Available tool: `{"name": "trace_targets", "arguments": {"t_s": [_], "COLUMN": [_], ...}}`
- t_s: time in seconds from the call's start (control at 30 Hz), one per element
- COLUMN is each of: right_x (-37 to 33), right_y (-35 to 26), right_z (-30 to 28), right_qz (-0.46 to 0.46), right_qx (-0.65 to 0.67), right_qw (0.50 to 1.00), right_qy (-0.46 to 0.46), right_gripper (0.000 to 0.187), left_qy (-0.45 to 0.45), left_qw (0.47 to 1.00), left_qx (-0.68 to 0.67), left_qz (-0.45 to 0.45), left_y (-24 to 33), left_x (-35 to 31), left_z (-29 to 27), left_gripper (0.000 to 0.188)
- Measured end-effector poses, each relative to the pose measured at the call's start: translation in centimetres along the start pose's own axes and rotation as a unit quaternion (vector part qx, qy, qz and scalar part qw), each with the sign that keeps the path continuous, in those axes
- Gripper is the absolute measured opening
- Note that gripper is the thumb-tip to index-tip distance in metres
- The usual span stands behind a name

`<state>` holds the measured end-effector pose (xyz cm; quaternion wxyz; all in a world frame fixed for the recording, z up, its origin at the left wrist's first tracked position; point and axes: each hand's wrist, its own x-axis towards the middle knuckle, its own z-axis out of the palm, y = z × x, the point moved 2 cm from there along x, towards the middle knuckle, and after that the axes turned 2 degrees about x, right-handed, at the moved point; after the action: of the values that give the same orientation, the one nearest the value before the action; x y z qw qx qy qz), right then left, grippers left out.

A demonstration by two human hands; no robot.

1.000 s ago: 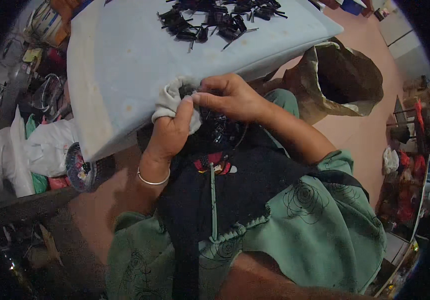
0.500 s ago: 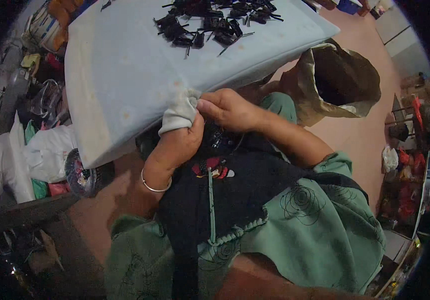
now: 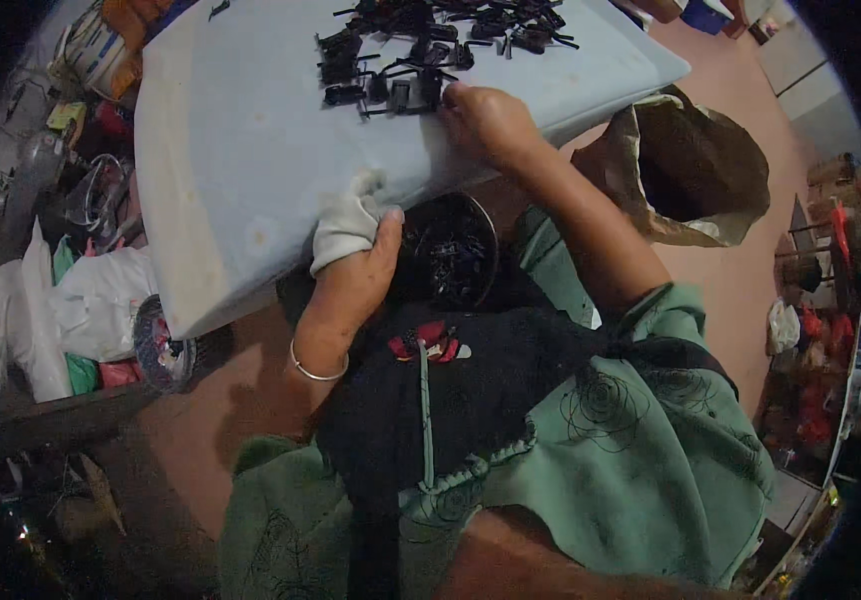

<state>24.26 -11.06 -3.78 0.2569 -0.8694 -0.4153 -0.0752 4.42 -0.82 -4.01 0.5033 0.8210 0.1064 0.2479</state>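
Observation:
Pale grey cloth (image 3: pixel 343 232), like a glove with the thumb left bare, covers the fingers of my left hand (image 3: pixel 355 270) by the near edge of the table. Under it the fingers look curled; whatever they hold is hidden. My right hand (image 3: pixel 495 125) reaches over the table, fingertips pinched at a small black plastic part (image 3: pixel 430 88) on the near side of a pile. That pile of black plastic parts (image 3: pixel 345 50), several with thin pins sticking out, spreads over the far half. Below the table edge, near my lap, a round dark bowl (image 3: pixel 493 250) contains small black pieces.
The white-covered table (image 3: pixel 220 150) fills the upper middle. An open brown sack (image 3: pixel 730 180) stands on the floor to its right. White plastic bags (image 3: pixel 105 310) and a clear round container (image 3: pixel 165 350) are at the left. Shelves with bags (image 3: pixel 820 330) line the right side.
My right hand has left my left hand and moved up and away to the pile of black parts. The bowl near my lap has come into sight. My left hand has stayed nearly in place.

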Motion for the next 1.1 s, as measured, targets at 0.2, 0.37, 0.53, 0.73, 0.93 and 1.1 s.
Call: {"name": "trace_targets", "arguments": {"t_s": [0.2,0.37,0.53,0.73,0.93,1.1], "right_x": [-1.7,-4.0,-6.0,-5.8,-5.9,-6.8], "right_y": [-3.2,-6.7,-9.4,-9.3,-8.6,-8.5], "right_z": [-0.7,-2.9,-4.0,-4.5,-4.6,-3.7], "right_qz": [-0.082,-0.159,-0.358,-0.386,-0.348,-0.400], "right_qx": [-0.058,-0.109,-0.090,-0.064,0.049,0.043], "right_qw": [0.995,0.981,0.929,0.920,0.935,0.916], "right_qy": [0.011,0.025,0.003,-0.014,0.058,0.004], "right_gripper": [0.016,0.014,0.013,0.015,0.020,0.018], "left_qy": [-0.001,0.090,0.031,0.002,-0.020,-0.010], "left_qw": [1.000,0.995,0.996,0.958,0.889,0.914], "left_qx": [0.014,-0.019,-0.047,-0.267,-0.423,-0.359], "left_qz": [0.001,0.044,-0.062,-0.104,-0.176,-0.188], "left_y": [0.2,1.6,3.5,1.3,0.0,0.8], "left_x": [0.9,1.6,2.0,2.2,1.6,0.4], "left_z": [-0.3,-0.4,-1.3,-0.7,-0.9,-0.8], "left_gripper": [0.033,0.024,0.020,0.015,0.012,0.013]}}
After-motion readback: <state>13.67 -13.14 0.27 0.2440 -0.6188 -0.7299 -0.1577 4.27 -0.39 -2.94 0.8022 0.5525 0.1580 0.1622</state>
